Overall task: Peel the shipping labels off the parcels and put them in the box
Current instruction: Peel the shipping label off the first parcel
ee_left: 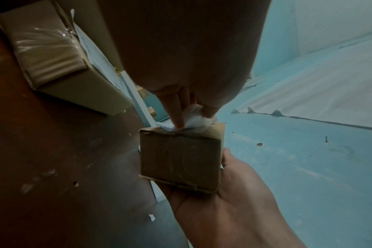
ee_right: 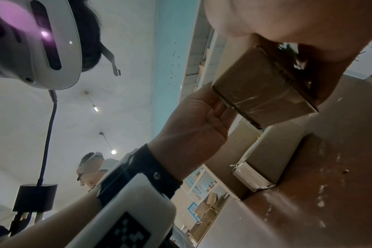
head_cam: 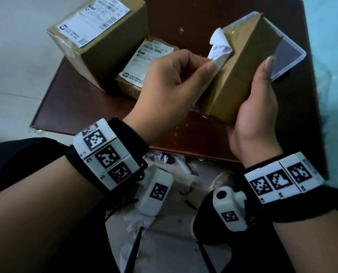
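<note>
The step in hand is the peeling itself. The right hand (head_cam: 256,119) grips a small cardboard parcel (head_cam: 241,75) from the near end, lifted above the tabletop (head_cam: 81,107), fingers curled round its far side. The left hand (head_cam: 170,79) pinches the shipping label (head_cam: 219,46) between thumb and fingers; the label's far end already curls free of the cardboard, its white back showing, while the near part under the thumb looks still stuck along the parcel's edge. The left wrist view shows those fingertips (ee_left: 178,125) bearing down on crumpled white paper at the parcel's top edge.

By judgement, the next move calls for a steady pull of the label toward the person, with the right-hand grip bracing the parcel against it, then a reach to drop the label into the clear plastic box (head_cam: 288,56), which sits on the tabletop just behind the held parcel. Thin label paper may tear if yanked.

Two more parcels wait with labels in place: a large carton (head_cam: 109,54) at far left and a flatter parcel (head_cam: 144,64) beside it. The flatter one's label reads "J067" and digits like "23 10"; barcodes and small Chinese print appear on both, too small to read. The curling label shows a barcode only.
</note>
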Demonstrator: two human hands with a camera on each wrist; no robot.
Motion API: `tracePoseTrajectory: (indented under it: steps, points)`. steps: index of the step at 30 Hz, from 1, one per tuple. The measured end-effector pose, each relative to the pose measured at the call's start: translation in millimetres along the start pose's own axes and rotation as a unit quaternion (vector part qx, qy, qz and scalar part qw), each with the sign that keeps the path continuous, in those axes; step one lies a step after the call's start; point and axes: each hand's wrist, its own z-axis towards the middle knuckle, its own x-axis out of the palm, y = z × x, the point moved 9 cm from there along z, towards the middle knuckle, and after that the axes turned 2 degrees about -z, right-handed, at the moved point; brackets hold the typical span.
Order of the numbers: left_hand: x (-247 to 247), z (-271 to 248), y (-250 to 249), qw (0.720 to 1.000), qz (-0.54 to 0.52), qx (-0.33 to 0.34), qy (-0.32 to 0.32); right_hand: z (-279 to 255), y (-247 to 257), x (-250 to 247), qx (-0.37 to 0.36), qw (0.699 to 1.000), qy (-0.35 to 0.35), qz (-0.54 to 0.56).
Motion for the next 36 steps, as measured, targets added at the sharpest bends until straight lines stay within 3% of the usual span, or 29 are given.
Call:
tracePoseTrajectory:
  steps: [15, 20, 27, 29, 33, 36]
  points:
    - [2.3, -3.2, 6.0, 0.999, 0.032, -0.035, -0.021, -0.8, -3.2, -0.7, 0.029, 0.999, -0.014, 0.032]
    - [4.5, -1.5, 11.8, 0.998, -0.004, -0.061, -0.011, 0.1, -3.7, -0.5, 0.025, 0.999, -0.01, 0.046]
    - [12.1, -1.5, 26.7, 0.979, -0.138, -0.149, 0.014, 5.3, -0.2, -1.7, 0.009, 1.0, 0.006, 0.026]
    - [8.7, 1.2, 24.4, 0.986, -0.105, -0.133, 0.002, 4.7, 1.2, -0.8, 0.001, 1.0, 0.014, 0.005]
    - [8.5, -0.1, 3.8, 0.999, -0.013, -0.032, -0.017, 0.5, 11.1, 2.8, -0.065, 0.995, 0.018, -0.068]
    - [13.2, -4.8, 0.0, 0.998, 0.059, -0.013, -0.019, -5.8, 14.6, 9.8, -0.105, 0.991, 0.034, -0.072]
